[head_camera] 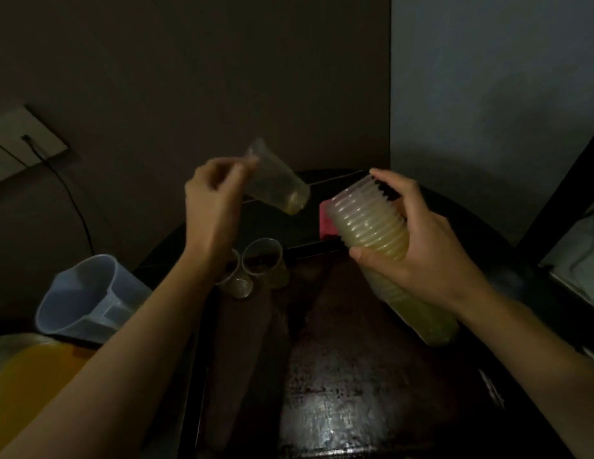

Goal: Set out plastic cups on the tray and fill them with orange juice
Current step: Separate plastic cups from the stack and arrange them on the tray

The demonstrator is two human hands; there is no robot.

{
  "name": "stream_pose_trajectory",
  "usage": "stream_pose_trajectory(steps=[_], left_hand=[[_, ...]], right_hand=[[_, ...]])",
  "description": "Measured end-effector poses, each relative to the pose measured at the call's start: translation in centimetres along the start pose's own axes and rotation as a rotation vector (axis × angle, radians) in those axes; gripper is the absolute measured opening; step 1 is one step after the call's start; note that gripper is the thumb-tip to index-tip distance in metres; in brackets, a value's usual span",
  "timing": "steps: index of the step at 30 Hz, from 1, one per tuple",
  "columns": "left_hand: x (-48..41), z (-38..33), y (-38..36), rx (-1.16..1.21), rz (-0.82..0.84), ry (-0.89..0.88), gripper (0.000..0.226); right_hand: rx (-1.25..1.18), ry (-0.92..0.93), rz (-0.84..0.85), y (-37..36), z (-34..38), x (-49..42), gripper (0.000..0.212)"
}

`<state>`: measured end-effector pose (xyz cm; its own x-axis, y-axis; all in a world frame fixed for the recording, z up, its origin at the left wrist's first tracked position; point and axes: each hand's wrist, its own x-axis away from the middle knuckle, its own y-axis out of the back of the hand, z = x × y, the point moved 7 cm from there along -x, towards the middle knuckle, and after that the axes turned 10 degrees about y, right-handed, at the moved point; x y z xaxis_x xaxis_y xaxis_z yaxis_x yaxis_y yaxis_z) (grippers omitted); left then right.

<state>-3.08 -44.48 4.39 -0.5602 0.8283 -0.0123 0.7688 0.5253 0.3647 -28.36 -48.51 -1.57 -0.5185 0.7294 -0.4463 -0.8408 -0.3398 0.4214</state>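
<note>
Setting out was in hand: the left hand (pixel 216 200) pinched a single cup (pixel 275 185) by its rim, tilted above the tray's (pixel 342 402) far left corner where two cups (pixel 262 260) stood, the right hand (pixel 421 250) gripped the stack (pixel 375 236), and the next move probably called for standing it upright beside them.

Item: my left hand (pixel 212 193), smeared by motion, fingers indistinct where they pinch the rim of the single cup (pixel 277 185), whose mouth end is equally blurred. Item: the stack of cups (pixel 372 226), its middle covered by my gripping right hand (pixel 418 250), number of cups too fine to count; behind it a pink object (pixel 327 223), mostly hidden, kind not discernible. Item: one standing cup (pixel 239 288) on the tray (pixel 338 392) and the clear jug (pixel 87 296), each partly hidden by my left forearm; orange container (pixel 30 369) and wall socket (pixel 20 140), both cut off by the left edge.
</note>
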Motion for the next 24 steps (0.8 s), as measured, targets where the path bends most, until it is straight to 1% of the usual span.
stream_pose_trajectory(steps=[2, 4, 7, 9, 12, 15, 18, 24], left_hand=[[0.6, 1.4, -1.3, -0.277, -0.025, -0.061, 0.048], [1.2, 2.7, -3.2, -0.539, -0.026, -0.172, 0.053], [1.3, 4.4, -5.1, -0.763, 0.022, -0.256, 0.07], [1.4, 5.2, -5.9, -0.875, 0.048, -0.291, 0.074], [1.5, 5.8, -6.6, -1.001, 0.079, -0.333, 0.073], [1.3, 6.3, -6.9, -1.1, 0.098, -0.316, 0.081], [1.2, 6.4, -6.9, -1.119, 0.103, -0.306, 0.078], [1.1, 6.6, -6.8, -1.114, 0.111, -0.297, 0.079]], right_hand=[[0.0, 0.003, -0.042, 1.1, -0.2, -0.3, 0.092], [-0.012, 0.004, -0.086, 1.9, -0.4, -0.5, 0.091], [-0.043, -0.005, -0.137, 2.6, -0.8, -0.5, 0.091], [-0.053, -0.004, -0.149, 2.8, -0.9, -0.4, 0.091], [-0.069, 0.0, -0.165, 2.9, -0.8, -0.5, 0.091], [-0.083, -0.005, -0.166, 2.9, -0.8, -0.5, 0.09], [-0.093, -0.012, -0.168, 3.0, -0.8, -0.5, 0.091], [-0.096, -0.008, -0.182, 3.1, -0.8, -0.4, 0.09]])
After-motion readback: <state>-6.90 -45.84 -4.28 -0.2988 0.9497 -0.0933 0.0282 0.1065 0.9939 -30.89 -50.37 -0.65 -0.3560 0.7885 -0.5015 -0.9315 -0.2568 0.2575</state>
